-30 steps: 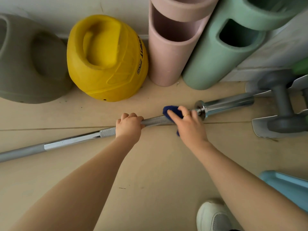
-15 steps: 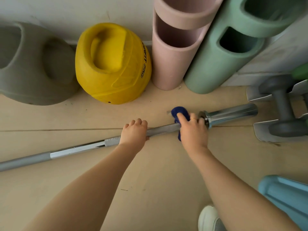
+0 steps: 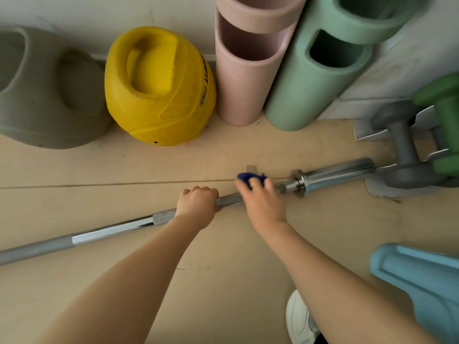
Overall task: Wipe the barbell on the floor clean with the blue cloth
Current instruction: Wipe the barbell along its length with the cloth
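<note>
A long steel barbell [image 3: 111,230] lies on the wooden floor, running from the lower left up to a chrome sleeve at the right. My left hand [image 3: 197,206] grips the bar's knurled middle, fingers curled over it. Just to its right my right hand [image 3: 263,202] holds the blue cloth [image 3: 248,178] wrapped over the bar, a short way left of the collar. Only the cloth's top edge shows above my fingers; the rest is hidden under the hand.
Along the wall stand a grey weight [image 3: 47,95], a yellow weight [image 3: 159,88], a pink foam roller [image 3: 246,65] and a green foam roller [image 3: 320,68]. Grey and green dumbbells [image 3: 409,155] sit by the bar's right end. A light blue object [image 3: 419,281] and my white shoe [image 3: 299,319] are lower right.
My right hand with the cloth has slid left along the bar, away from the collar and closer to my left hand. The left hand keeps its grip.
</note>
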{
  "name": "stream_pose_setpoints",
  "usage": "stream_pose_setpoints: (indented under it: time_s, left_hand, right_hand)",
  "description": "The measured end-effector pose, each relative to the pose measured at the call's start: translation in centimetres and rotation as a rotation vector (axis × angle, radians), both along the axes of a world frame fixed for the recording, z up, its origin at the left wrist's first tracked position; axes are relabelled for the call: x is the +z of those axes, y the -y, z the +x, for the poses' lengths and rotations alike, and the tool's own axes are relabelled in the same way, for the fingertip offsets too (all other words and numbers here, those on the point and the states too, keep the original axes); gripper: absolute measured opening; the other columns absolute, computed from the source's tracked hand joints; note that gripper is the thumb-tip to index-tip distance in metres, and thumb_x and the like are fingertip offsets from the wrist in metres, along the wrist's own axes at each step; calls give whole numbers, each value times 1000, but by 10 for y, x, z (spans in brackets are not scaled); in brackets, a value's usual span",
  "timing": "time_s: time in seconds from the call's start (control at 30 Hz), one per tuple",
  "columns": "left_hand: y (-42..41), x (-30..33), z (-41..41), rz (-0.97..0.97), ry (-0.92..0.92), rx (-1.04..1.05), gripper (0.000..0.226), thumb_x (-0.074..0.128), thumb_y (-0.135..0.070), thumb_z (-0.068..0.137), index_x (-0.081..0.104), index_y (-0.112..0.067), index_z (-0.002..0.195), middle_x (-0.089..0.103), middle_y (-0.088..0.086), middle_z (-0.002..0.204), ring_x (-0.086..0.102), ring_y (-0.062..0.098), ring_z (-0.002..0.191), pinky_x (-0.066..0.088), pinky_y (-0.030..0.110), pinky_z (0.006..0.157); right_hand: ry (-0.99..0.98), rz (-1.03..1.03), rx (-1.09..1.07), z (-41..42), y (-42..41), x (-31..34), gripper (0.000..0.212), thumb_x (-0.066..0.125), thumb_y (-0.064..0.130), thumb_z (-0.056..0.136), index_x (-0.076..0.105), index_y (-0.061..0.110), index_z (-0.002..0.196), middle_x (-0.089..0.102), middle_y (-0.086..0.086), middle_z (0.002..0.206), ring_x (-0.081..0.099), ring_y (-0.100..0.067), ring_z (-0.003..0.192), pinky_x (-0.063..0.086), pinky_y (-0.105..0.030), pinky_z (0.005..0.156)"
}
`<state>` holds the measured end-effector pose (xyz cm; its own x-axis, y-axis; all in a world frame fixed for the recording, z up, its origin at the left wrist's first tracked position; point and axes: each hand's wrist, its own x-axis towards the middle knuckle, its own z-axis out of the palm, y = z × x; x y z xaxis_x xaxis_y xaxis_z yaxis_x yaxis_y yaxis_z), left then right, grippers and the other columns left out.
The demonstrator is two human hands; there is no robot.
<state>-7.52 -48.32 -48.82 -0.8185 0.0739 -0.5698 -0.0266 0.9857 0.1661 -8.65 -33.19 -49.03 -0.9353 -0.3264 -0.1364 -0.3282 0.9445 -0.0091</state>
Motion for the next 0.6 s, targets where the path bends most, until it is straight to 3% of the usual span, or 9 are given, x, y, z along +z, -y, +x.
stream_pose_setpoints:
  time_s: [0.07, 0.1, 0.17, 0.3, 0.47, 0.53, 0.6]
  left_hand:
    - [-2, 1, 3, -11, 8, 24, 29, 45, -32, 96, 51, -18, 120, 61, 4, 116, 54, 26, 107, 35, 31, 89]
    - [-3, 1, 4, -9, 7, 32, 29, 45, -32, 96, 51, -17, 120, 61, 4, 116, 54, 26, 106, 35, 31, 88]
    - [-4, 1, 7, -10, -6, 29, 28, 46, -31, 96, 50, -18, 120, 60, 4, 117, 53, 26, 108, 35, 32, 89]
    - [-6, -3, 12, -12, -12, 32, 30, 49, -30, 95, 49, -18, 122, 57, 4, 118, 50, 26, 112, 36, 33, 92]
    - [-10, -1, 14, -40, -17, 43, 28, 50, -29, 94, 48, -18, 120, 56, 4, 117, 50, 25, 110, 37, 33, 91]
    - [-9, 0, 13, -32, -14, 55, 27, 49, -29, 95, 49, -18, 119, 57, 4, 117, 51, 24, 109, 37, 32, 91]
    - [-7, 1, 13, -10, 1, 61, 25, 46, -27, 95, 51, -18, 118, 58, 4, 116, 53, 25, 109, 37, 32, 91]
  right_hand:
    - [52, -21, 176, 2, -3, 1, 47, 47, 3, 77, 57, 21, 119, 64, -6, 100, 56, -31, 85, 48, -35, 63]
    - [144, -14, 186, -5, -12, 5, 45, 50, 5, 82, 50, 20, 125, 60, -4, 113, 52, -31, 98, 46, -37, 73]
    - [204, 60, 79, -20, -34, 9, 36, 50, 9, 87, 49, 19, 121, 55, -1, 121, 45, -29, 110, 40, -37, 83]
    - [206, 132, -169, -29, -48, 12, 26, 45, 12, 91, 50, 15, 117, 56, -5, 120, 44, -31, 110, 40, -37, 82]
    - [388, -105, 105, 2, 3, 14, 37, 51, 10, 85, 47, 15, 121, 52, -5, 126, 41, -29, 117, 39, -36, 84]
    - [377, -83, 193, -3, -1, 19, 38, 51, 11, 85, 48, 19, 122, 52, -1, 125, 40, -26, 117, 37, -33, 75]
    - [304, 30, 142, -16, -18, 21, 35, 50, 11, 88, 49, 20, 121, 55, -1, 122, 43, -28, 114, 39, -33, 76]
